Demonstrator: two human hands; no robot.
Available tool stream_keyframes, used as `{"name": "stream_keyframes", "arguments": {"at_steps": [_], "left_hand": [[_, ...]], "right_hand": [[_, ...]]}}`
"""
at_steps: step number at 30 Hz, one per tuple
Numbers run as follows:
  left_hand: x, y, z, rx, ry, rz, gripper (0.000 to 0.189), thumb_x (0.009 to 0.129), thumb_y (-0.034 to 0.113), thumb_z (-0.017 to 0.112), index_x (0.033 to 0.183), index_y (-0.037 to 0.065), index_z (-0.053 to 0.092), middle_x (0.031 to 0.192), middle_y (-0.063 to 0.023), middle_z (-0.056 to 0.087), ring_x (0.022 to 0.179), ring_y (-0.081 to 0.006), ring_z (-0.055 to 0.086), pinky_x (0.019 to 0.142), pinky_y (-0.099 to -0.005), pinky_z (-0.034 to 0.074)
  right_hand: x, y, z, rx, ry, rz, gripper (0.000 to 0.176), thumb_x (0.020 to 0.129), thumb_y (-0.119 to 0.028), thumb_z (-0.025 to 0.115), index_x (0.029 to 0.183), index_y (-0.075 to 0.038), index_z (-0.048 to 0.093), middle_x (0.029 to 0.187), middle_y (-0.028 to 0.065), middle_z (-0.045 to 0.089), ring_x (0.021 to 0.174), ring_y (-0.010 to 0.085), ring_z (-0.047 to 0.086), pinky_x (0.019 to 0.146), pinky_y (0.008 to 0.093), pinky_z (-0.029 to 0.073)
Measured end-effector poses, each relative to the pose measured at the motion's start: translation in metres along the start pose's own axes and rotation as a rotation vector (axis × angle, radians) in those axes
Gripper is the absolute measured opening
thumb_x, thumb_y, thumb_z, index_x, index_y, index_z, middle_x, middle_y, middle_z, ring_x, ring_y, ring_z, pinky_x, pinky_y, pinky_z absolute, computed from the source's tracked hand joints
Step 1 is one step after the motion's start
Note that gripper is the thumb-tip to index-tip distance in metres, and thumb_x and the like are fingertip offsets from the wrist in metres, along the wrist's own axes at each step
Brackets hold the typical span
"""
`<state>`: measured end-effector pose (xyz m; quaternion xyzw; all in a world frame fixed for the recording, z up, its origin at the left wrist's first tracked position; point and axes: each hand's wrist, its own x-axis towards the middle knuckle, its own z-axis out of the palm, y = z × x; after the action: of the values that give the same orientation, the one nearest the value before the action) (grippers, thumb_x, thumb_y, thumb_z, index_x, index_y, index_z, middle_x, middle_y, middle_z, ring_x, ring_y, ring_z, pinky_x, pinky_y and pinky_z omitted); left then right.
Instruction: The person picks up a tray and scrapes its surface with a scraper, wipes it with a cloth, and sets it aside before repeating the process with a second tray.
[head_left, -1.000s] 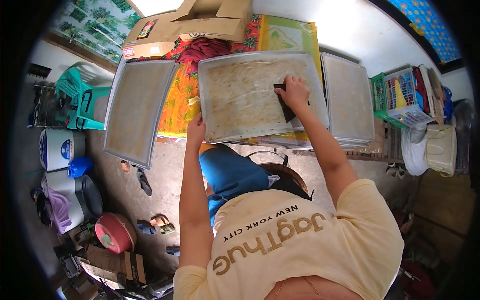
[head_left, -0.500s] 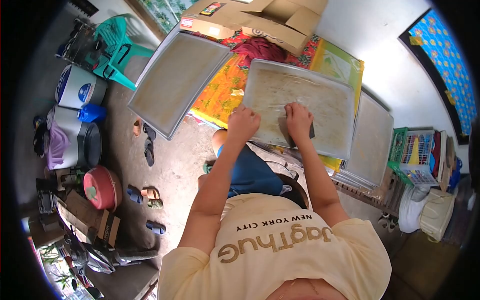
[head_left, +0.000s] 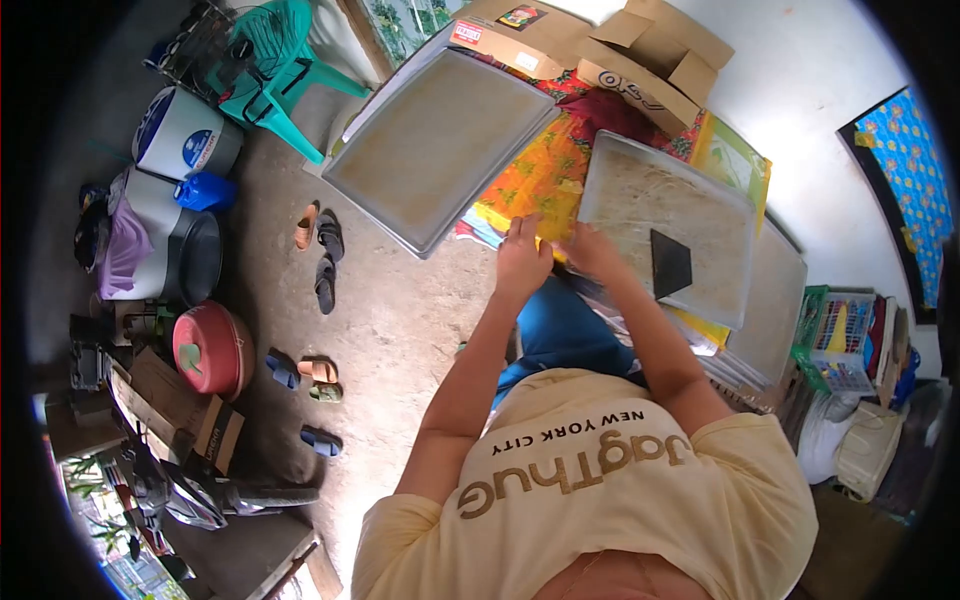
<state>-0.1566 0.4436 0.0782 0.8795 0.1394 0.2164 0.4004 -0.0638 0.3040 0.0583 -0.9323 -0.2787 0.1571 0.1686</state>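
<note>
A large, stained metal tray (head_left: 700, 195) lies on a table covered with a colourful cloth (head_left: 535, 175). On the tray's near half rests a dark scrubbing pad (head_left: 668, 262), with no hand on it. My right hand (head_left: 592, 250) is closed over the tray's near left corner. Just to its left, my left hand (head_left: 522, 255) has its fingers spread, over the cloth at the table's edge and a little apart from the tray. I wear a pale yellow shirt and blue shorts.
A second tray (head_left: 440, 140) hangs over the table's left edge, and more trays (head_left: 775, 290) are stacked to the right. Cardboard boxes (head_left: 600, 40) stand behind. On the concrete floor are sandals (head_left: 322, 255), a red pot (head_left: 210, 350), drums and a green chair (head_left: 270, 50). A basket (head_left: 835, 335) sits at far right.
My right hand has let go of the pad, which now lies on the tray, and moved to the tray's near corner. My left hand has come off the tray's edge. The view has swung left.
</note>
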Motion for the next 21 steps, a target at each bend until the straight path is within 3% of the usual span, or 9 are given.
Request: {"name": "stream_keyframes", "arguments": {"at_steps": [1, 3, 6, 7, 10, 14, 15, 20, 21], "left_hand": [[0.001, -0.01, -0.003, -0.025, -0.082, 0.006, 0.021, 0.083, 0.019, 0.064, 0.099, 0.006, 0.066, 0.104, -0.0145, 0.061, 0.091, -0.0363, 0.064, 0.077, -0.0488, 0.053], [0.004, -0.017, -0.012, 0.014, -0.266, -0.015, 0.035, 0.084, 0.024, 0.066, 0.113, 0.006, 0.064, 0.116, -0.0141, 0.059, 0.099, -0.0366, 0.063, 0.083, -0.0484, 0.051], [0.001, -0.005, -0.036, 0.011, -0.069, 0.097, 0.046, 0.085, 0.029, 0.066, 0.125, 0.007, 0.059, 0.125, -0.0144, 0.055, 0.109, -0.0359, 0.059, 0.091, -0.0484, 0.048], [0.001, -0.003, -0.049, -0.013, -0.104, 0.07, 0.05, 0.086, 0.032, 0.067, 0.13, 0.009, 0.057, 0.128, -0.0142, 0.054, 0.119, -0.0346, 0.053, 0.096, -0.0485, 0.045], [0.002, -0.004, -0.088, 0.076, -0.155, 0.095, 0.056, 0.086, 0.031, 0.068, 0.133, 0.006, 0.054, 0.125, -0.0192, 0.055, 0.119, -0.035, 0.053, 0.1, -0.0453, 0.044], [0.008, -0.022, -0.122, 0.129, -0.08, 0.101, 0.024, 0.085, 0.021, 0.067, 0.105, 0.008, 0.069, 0.113, -0.0119, 0.062, 0.111, -0.0348, 0.057, 0.096, -0.047, 0.046], [0.011, -0.025, -0.129, 0.135, -0.03, 0.096, 0.01, 0.084, 0.017, 0.066, 0.088, 0.008, 0.069, 0.106, -0.0086, 0.063, 0.106, -0.0341, 0.059, 0.092, -0.0471, 0.047], [0.014, -0.03, -0.188, 0.199, -0.005, -0.024, 0.008, 0.082, 0.012, 0.064, 0.089, 0.009, 0.067, 0.106, -0.0095, 0.062, 0.104, -0.0344, 0.061, 0.089, -0.0493, 0.047], [0.015, -0.031, -0.199, 0.189, -0.002, -0.071, 0.01, 0.082, 0.013, 0.064, 0.091, 0.009, 0.066, 0.108, -0.0095, 0.062, 0.104, -0.0352, 0.061, 0.089, -0.0507, 0.046]], "right_hand": [[0.016, 0.021, 0.035, -0.051, 0.061, 0.033, 0.062, 0.088, -0.049, 0.062, 0.129, -0.004, 0.054, 0.115, 0.0272, 0.062, 0.105, 0.0461, 0.059, 0.09, 0.0546, 0.047], [0.012, 0.01, 0.015, 0.029, -0.038, 0.029, 0.062, 0.088, -0.049, 0.062, 0.13, -0.005, 0.053, 0.117, 0.0283, 0.06, 0.108, 0.0459, 0.057, 0.091, 0.0554, 0.046], [0.015, 0.02, 0.017, 0.06, -0.085, 0.068, 0.063, 0.089, -0.048, 0.061, 0.133, -0.004, 0.051, 0.125, 0.0313, 0.055, 0.111, 0.0492, 0.055, 0.092, 0.0557, 0.045], [0.011, 0.022, 0.019, 0.066, -0.078, 0.067, 0.064, 0.089, -0.048, 0.061, 0.134, -0.004, 0.05, 0.125, 0.0323, 0.054, 0.111, 0.0507, 0.055, 0.093, 0.0555, 0.045], [0.007, 0.014, 0.017, 0.021, -0.086, 0.068, 0.069, 0.09, -0.049, 0.06, 0.141, -0.004, 0.044, 0.129, 0.0346, 0.051, 0.113, 0.054, 0.053, 0.096, 0.0553, 0.044], [0.018, 0.025, 0.025, -0.022, -0.173, 0.09, 0.079, 0.091, -0.05, 0.057, 0.148, -0.002, 0.033, 0.137, 0.0364, 0.044, 0.122, 0.056, 0.046, 0.103, 0.0547, 0.04], [0.017, 0.028, 0.03, -0.046, -0.164, 0.086, 0.079, 0.092, -0.051, 0.056, 0.148, -0.001, 0.032, 0.138, 0.0372, 0.042, 0.122, 0.0559, 0.046, 0.103, 0.0538, 0.04], [0.018, 0.038, 0.036, -0.075, -0.179, 0.065, 0.078, 0.094, -0.051, 0.052, 0.148, 0.001, 0.03, 0.143, 0.0393, 0.034, 0.123, 0.0576, 0.043, 0.107, 0.0515, 0.037], [0.017, 0.033, 0.032, -0.039, -0.192, 0.077, 0.079, 0.094, -0.05, 0.052, 0.148, 0.002, 0.029, 0.144, 0.0402, 0.032, 0.128, 0.0574, 0.038, 0.11, 0.0523, 0.032]]}}
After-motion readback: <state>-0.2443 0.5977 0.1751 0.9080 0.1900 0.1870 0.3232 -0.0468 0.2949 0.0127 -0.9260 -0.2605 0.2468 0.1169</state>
